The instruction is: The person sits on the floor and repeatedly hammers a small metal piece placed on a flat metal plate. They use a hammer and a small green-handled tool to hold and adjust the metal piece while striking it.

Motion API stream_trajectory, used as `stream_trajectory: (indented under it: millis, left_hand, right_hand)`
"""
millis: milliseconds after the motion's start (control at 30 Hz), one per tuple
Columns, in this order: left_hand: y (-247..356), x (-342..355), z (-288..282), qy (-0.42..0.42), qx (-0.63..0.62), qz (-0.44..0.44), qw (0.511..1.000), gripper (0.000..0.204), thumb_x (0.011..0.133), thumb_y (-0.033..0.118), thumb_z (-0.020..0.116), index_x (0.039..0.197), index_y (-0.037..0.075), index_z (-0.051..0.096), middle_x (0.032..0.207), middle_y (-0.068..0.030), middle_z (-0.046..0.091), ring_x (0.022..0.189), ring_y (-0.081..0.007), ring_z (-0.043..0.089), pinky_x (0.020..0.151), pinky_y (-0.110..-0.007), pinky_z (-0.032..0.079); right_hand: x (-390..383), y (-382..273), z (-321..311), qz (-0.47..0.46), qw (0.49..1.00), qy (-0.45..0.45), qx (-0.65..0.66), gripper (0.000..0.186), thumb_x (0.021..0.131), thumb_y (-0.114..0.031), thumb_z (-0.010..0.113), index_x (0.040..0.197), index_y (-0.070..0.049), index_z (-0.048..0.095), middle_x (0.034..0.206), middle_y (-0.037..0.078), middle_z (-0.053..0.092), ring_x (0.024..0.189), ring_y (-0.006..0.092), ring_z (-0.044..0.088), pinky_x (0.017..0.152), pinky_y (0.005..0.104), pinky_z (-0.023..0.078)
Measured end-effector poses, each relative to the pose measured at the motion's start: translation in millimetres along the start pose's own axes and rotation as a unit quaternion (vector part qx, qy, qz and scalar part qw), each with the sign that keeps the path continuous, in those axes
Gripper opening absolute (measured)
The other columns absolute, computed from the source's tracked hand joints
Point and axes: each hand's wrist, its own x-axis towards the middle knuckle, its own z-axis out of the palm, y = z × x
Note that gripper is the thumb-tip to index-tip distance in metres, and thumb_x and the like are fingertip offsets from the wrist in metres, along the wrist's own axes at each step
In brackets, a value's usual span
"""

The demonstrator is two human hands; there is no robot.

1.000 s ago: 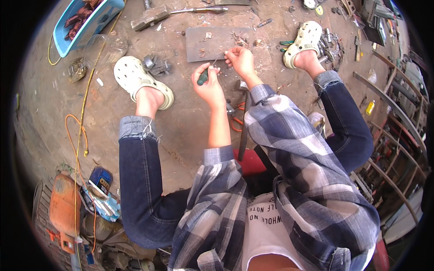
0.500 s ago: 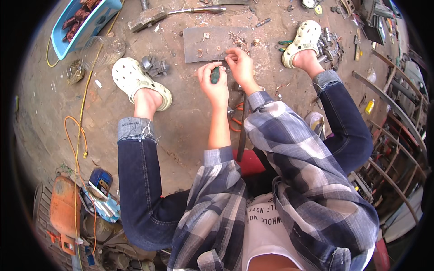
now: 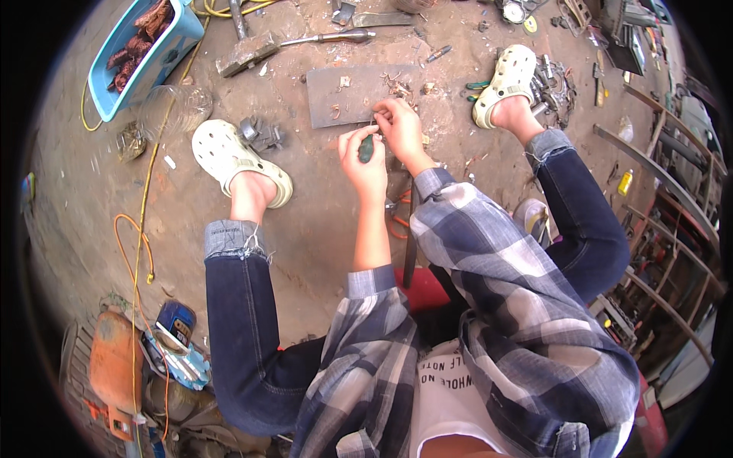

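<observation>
My left hand (image 3: 363, 174) is closed round the dark green handle of a small hand tool (image 3: 366, 149), perhaps a screwdriver. Just right of it, my right hand (image 3: 402, 136) has its thumb and fingers pinched together close to the tool's far end. What sits between those fingertips is too small to make out. Both hands hover by the near edge of a flat grey metal plate (image 3: 328, 95) on the ground. Copper-coloured scraps (image 3: 397, 85) and small bits lie on that plate.
A long-shafted tool with a dark handle (image 3: 355, 35) lies beyond the plate beside a hammer (image 3: 248, 53). Grey metal parts (image 3: 261, 133) sit by my left shoe. Green-handled pliers (image 3: 477, 85) are near my right shoe. A blue tub (image 3: 141, 76) holds reddish-brown coils.
The whole view has shifted, so the ground and plate appear lower. My right fingertips have come slightly nearer the left hand's tool. The left hand keeps its grip.
</observation>
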Motion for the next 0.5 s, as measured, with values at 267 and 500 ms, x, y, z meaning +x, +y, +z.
stream_trajectory:
  millis: [267, 500]
  left_hand:
    - [-2.5, 0.4, -0.6, 0.004, -0.01, -0.022, 1.0, 0.019, 0.078, -0.011, 0.058, 0.093, -0.002, 0.064, 0.095, -0.0051, 0.052, 0.081, -0.0134, 0.061, 0.075, -0.026, 0.051]
    - [5.1, 6.4, 5.5, -0.001, 0.0, -0.037, 0.999, 0.017, 0.078, -0.01, 0.058, 0.091, -0.001, 0.065, 0.091, -0.0055, 0.053, 0.078, -0.0132, 0.061, 0.072, -0.025, 0.051]
  right_hand:
    - [2.1, -4.8, -1.1, -0.004, 1.0, -0.003, 0.006, 0.016, 0.076, 0.002, 0.066, 0.091, -0.002, 0.063, 0.082, 0.01, 0.059, 0.071, 0.0199, 0.062, 0.065, 0.03, 0.051]
    - [-6.7, -4.9, -11.1, 0.004, 1.0, 0.03, -0.004, 0.018, 0.076, 0.0, 0.065, 0.094, -0.003, 0.061, 0.085, 0.011, 0.059, 0.074, 0.0231, 0.062, 0.066, 0.032, 0.051]
